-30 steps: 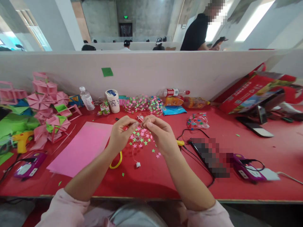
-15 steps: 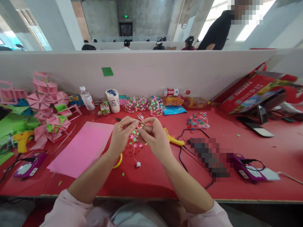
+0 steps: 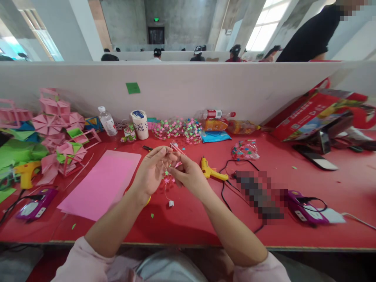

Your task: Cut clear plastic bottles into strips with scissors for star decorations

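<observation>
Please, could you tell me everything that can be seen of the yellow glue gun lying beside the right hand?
The glue gun is yellow and looks like plastic. It lies on its side on the red tabletop, its barrel pointing toward the far side and its handle reaching to the right. A black cord seems to leave the handle's end. The right hand is close by but does not hold it.

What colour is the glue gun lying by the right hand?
The plastic glue gun by the right hand is mostly yellow, seen best in the head view.
</observation>
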`<state>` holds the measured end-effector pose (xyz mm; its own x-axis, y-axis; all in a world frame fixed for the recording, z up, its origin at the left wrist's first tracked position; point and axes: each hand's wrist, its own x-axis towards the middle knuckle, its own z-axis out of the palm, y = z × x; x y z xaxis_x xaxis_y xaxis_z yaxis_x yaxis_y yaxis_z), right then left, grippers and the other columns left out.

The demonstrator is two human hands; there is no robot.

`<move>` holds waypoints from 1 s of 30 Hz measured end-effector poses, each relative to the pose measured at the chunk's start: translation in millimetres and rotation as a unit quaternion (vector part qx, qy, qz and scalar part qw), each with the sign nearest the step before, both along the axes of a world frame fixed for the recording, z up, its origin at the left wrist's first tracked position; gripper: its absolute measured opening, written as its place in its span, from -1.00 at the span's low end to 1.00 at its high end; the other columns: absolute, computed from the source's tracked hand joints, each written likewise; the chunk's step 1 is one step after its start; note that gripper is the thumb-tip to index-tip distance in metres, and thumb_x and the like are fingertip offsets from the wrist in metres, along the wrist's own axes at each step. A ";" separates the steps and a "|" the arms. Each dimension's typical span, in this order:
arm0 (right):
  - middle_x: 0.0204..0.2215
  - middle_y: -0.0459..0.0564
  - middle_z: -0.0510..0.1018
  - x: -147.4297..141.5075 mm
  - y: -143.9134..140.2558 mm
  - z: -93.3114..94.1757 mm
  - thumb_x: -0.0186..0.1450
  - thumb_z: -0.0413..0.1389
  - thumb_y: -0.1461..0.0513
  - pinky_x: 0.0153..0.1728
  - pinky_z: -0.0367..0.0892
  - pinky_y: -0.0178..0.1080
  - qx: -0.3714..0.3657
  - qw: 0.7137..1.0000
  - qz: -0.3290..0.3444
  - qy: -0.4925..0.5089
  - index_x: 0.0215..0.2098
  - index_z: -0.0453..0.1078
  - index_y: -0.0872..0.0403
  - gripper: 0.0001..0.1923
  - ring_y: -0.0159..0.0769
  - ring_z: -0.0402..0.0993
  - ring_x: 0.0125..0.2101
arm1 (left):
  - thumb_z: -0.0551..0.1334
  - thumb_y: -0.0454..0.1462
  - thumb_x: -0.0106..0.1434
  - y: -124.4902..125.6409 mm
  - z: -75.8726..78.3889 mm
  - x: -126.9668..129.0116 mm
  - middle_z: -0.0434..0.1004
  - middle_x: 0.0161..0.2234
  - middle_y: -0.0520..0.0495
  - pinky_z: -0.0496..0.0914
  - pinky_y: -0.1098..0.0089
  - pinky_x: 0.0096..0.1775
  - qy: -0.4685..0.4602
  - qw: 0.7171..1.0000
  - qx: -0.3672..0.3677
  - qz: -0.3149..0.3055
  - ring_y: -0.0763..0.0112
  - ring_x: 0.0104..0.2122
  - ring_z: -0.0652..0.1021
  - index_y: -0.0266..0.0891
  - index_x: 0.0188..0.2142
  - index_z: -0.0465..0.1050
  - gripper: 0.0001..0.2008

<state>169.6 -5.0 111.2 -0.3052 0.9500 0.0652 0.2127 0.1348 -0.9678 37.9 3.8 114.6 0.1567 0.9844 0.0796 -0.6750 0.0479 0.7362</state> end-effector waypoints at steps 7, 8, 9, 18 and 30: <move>-0.70 -0.26 0.22 16.1 -0.3 21.6 0.23 0.13 0.08 -0.58 0.02 -0.37 0.180 0.976 -0.090 -0.078 -0.38 0.32 0.05 -0.79 -0.50 0.10 -0.67 | 0.33 -0.22 0.10 -1.4 -4.5 2.4 0.34 -0.63 0.11 0.30 0.54 -0.44 0.095 0.995 0.025 0.029 0.62 -0.58 0.36 -0.26 -0.40 0.54 -0.86; -0.68 -0.25 0.25 15.7 0.0 24.4 0.23 0.14 0.09 -0.56 0.04 -0.37 0.203 0.969 -0.100 -0.095 -0.37 0.32 0.05 -0.80 -0.49 0.13 -0.65 | 0.33 -0.21 0.10 -1.9 -4.7 3.9 0.35 -0.62 0.11 0.27 0.54 -0.47 0.105 0.994 0.023 0.032 0.63 -0.58 0.34 -0.26 -0.42 0.53 -0.86; -0.67 -0.24 0.26 14.9 0.3 26.6 0.22 0.15 0.09 -0.55 0.04 -0.37 0.219 0.963 -0.106 -0.113 -0.38 0.32 0.05 -0.80 -0.49 0.15 -0.63 | 0.33 -0.21 0.09 -2.6 -4.7 5.3 0.34 -0.62 0.11 0.24 0.54 -0.49 0.115 0.993 0.021 0.032 0.63 -0.59 0.33 -0.26 -0.44 0.51 -0.86; -0.69 -0.22 0.25 11.0 -2.0 32.3 0.21 0.15 0.12 -0.57 0.01 -0.36 0.223 0.956 -0.126 -0.142 -0.50 0.21 0.03 -0.75 -0.49 0.10 -0.65 | 0.28 -0.25 0.11 -0.5 -10.9 6.9 0.26 -0.63 0.11 0.15 0.52 -0.50 0.196 0.979 0.046 0.031 0.61 -0.58 0.24 -0.25 -0.51 0.46 -0.88; -0.69 -0.17 0.32 9.2 9.1 37.7 0.17 0.10 0.26 -0.58 -0.01 -0.34 0.191 0.967 -0.114 -0.126 -0.57 0.30 0.07 -0.83 -0.49 0.11 -0.64 | 0.34 -0.24 0.05 3.7 -10.2 7.2 0.49 -0.50 0.01 0.30 0.44 -0.26 0.152 0.988 0.024 0.018 0.52 -0.42 0.41 -0.28 -0.45 0.56 -0.87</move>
<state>178.8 4.1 149.0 -0.1436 0.9159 0.3748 0.5017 0.3938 -0.7702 45.1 7.5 104.4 0.1456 0.9860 0.0813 -0.4230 -0.0122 0.9060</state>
